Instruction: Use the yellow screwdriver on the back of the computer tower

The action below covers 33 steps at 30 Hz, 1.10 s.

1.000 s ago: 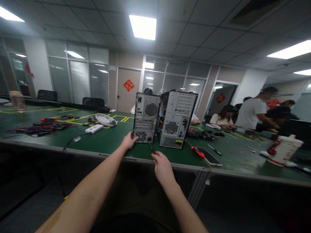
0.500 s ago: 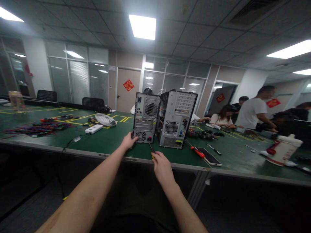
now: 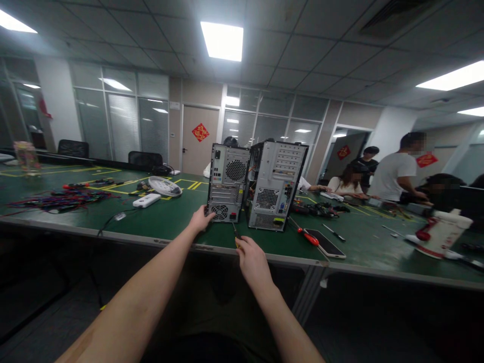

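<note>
In the head view, the smaller computer tower (image 3: 226, 182) is seen upright on a green table (image 3: 176, 214), its lower corner clamped by the left hand (image 3: 200, 221). A screwdriver (image 3: 237, 234) is gripped in the right hand (image 3: 252, 257), its tip near the tower's bottom edge. Work on a fastening there is apparently under way; steady alignment and firm bracing seem called for.
</note>
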Motion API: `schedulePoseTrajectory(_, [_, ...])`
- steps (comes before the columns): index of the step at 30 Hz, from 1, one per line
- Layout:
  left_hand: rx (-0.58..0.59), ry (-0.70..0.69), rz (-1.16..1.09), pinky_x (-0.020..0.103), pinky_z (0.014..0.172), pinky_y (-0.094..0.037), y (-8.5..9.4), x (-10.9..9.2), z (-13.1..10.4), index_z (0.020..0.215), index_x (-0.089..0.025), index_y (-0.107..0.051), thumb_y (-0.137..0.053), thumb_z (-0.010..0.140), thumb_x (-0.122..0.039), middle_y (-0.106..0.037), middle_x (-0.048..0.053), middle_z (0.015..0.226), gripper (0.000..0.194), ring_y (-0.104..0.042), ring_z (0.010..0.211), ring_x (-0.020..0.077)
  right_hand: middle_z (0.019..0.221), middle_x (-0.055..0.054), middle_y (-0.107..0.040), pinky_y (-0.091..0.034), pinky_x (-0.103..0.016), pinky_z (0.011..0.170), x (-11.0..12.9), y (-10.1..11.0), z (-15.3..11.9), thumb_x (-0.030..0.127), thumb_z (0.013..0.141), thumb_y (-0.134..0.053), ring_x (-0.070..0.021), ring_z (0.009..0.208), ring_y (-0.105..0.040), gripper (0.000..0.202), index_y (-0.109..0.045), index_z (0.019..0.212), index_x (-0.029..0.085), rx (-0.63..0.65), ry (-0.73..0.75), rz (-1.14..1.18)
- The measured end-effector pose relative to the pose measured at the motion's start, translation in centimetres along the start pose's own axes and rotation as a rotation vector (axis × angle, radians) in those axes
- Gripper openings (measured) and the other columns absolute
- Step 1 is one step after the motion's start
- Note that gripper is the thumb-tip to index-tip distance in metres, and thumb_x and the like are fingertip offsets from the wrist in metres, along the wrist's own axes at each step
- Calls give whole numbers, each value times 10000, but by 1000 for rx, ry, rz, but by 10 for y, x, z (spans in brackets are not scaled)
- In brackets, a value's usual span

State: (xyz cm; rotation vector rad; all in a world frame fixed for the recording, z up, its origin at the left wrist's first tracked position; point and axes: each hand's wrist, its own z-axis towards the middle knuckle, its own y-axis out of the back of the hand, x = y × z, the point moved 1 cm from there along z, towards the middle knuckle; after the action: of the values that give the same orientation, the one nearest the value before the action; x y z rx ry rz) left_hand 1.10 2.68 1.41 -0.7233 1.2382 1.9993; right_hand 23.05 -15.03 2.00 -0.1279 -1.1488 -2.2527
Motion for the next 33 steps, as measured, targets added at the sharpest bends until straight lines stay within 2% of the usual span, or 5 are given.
schedulePoseTrajectory(33, [-6, 12, -22, 339, 987, -444, -2, 3, 2, 1296, -159, -525, -673, 844, -406, -639, 154, 1278, 535, -613, 1170, 248, 1265, -108, -641, -454, -359, 1047, 2, 4, 1, 94, 888, -519, -223, 1157, -607, 352, -688, 1187, 172, -4, -5, -24])
